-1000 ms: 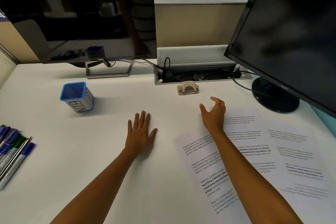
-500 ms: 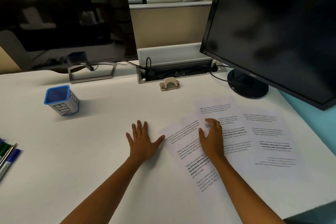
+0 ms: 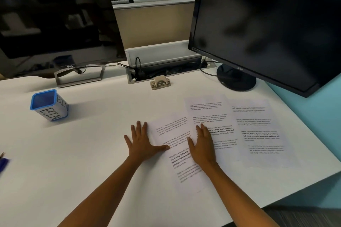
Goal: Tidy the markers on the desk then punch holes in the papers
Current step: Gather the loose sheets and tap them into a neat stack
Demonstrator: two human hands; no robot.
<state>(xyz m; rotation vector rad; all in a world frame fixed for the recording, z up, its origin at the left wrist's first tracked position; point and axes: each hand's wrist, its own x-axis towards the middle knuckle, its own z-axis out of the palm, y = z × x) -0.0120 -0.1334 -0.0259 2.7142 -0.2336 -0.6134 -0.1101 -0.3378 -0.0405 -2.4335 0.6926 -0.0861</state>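
White table [image 3: 92,153] carries three unpunched papers [image 3: 256,131], fanned and overlapping at my right; the blue bin [image 3: 48,105] and hole punch [image 3: 160,82] stand well apart behind them, and markers [image 3: 3,162] lie loose at the far left edge, so I judge neither step finished. My left hand [image 3: 142,143] lies flat with its thumb on the nearest sheet's left edge, my right hand [image 3: 203,145] flat on the sheets, both spread and gripping nothing.

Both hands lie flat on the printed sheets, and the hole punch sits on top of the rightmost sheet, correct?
Not quite. In the head view the hole punch sits on bare desk by the cable tray, apart from the sheets. Left hand and right hand do lie flat on them.
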